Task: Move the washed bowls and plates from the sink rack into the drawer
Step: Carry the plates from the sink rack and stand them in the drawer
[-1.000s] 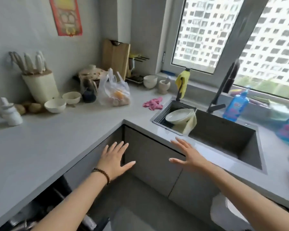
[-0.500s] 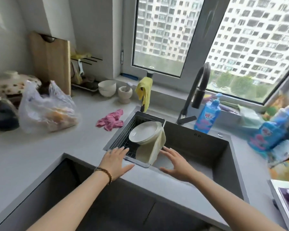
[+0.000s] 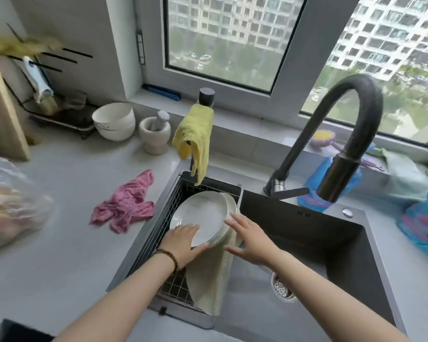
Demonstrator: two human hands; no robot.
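Far left on the counter (image 3: 59,255): clear plastic bag (image 3: 13,213) with blurred contents, and the edge of a wooden board (image 3: 3,107) upright against the wall. Behind, near the wall: black wire stand (image 3: 64,119), a stack of white bowls (image 3: 114,120) just beside it, then a stone mortar with pestle (image 3: 155,134). A crumpled pink cloth (image 3: 125,203) lies on the counter just beside the sink rack (image 3: 158,230). A yellow cloth (image 3: 194,137) hangs from a dark capped post (image 3: 206,95) and dangles over the rack's far corner, near the plates (image 3: 203,213) but not over them. The plates, stacked and tilted, sit in the wire sink rack at the left end of the dark sink (image 3: 331,255). A pale cloth (image 3: 210,280) is draped over the rack's right edge, under the plates' near side. The left grip (image 3: 182,245), with a dark bead bracelet (image 3: 168,255) at the wrist, rests on the near-left rim of the top plate: fingers lie on its face, thumb stretched along the near edge, not closed round it. The right grip (image 3: 252,240) is spread wide with straight fingers and holds nothing; one fingertip is at the plates' right rim, the palm above the pale cloth. Further right: drain strainer (image 3: 282,290) in the basin, black arched faucet (image 3: 356,119) behind, blue bottle (image 3: 316,193) partly hidden by its spout.
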